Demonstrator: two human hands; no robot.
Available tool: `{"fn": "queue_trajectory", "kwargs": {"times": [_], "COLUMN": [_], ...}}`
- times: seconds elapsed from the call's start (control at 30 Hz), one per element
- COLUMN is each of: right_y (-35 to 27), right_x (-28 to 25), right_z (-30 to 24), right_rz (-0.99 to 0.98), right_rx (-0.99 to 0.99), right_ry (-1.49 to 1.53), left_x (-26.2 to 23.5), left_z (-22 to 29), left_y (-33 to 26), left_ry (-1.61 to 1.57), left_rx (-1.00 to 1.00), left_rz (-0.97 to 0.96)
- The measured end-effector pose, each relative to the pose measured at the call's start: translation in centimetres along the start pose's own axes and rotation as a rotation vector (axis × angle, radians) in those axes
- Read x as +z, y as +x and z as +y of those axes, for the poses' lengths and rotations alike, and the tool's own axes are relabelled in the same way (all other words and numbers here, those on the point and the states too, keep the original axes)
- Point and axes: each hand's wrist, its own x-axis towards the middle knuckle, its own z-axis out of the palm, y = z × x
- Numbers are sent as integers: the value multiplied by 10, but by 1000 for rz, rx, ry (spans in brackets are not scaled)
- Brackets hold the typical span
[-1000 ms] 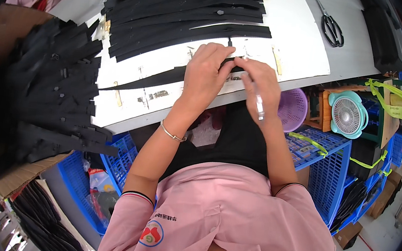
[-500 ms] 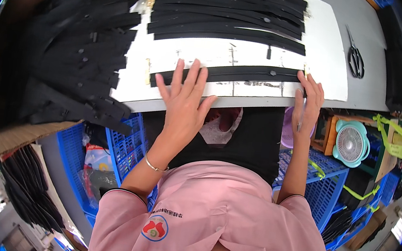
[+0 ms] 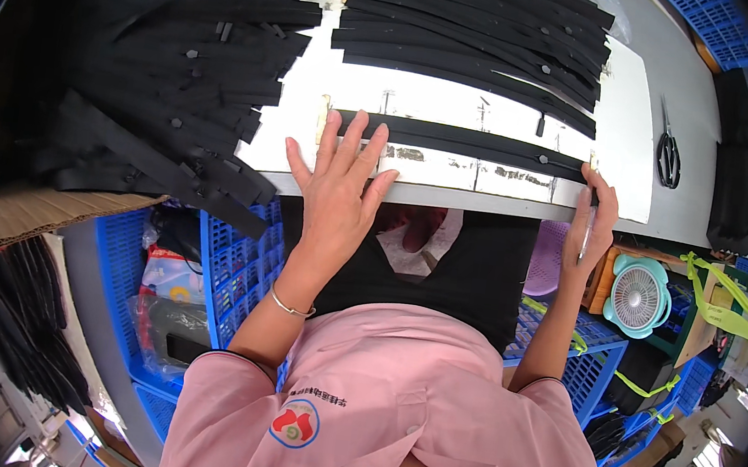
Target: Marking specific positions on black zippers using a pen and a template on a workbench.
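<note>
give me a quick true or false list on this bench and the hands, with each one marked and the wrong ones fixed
1. The left hand has fingers resting on the near black strip. True.
2. The right hand is holding the scissors. False: it holds a slim pen-like tool, and the scissors lie on the grey tabletop.
3. The scissors lie to the right of the white board. True.
4. The small fan has a red frame. False: its frame is turquoise.
5. The person's shirt is pink. True.
</note>
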Motion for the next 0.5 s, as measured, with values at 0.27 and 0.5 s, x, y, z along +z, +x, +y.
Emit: {"fn": "queue_trajectory", "kwargs": {"times": [0.27,0.5], "right_y": [39,43], "right_x": [32,98], "right_z": [-139,-179], "right_rz": [-289,-397], "right_rx": [291,81], "right_ry": [977,910], "left_x": [5,6], "left_z": [-2,0], "left_y": [-1,1], "left_ry": [-6,-71], "left_rx": [6,-12], "left_rz": [92,116]}}
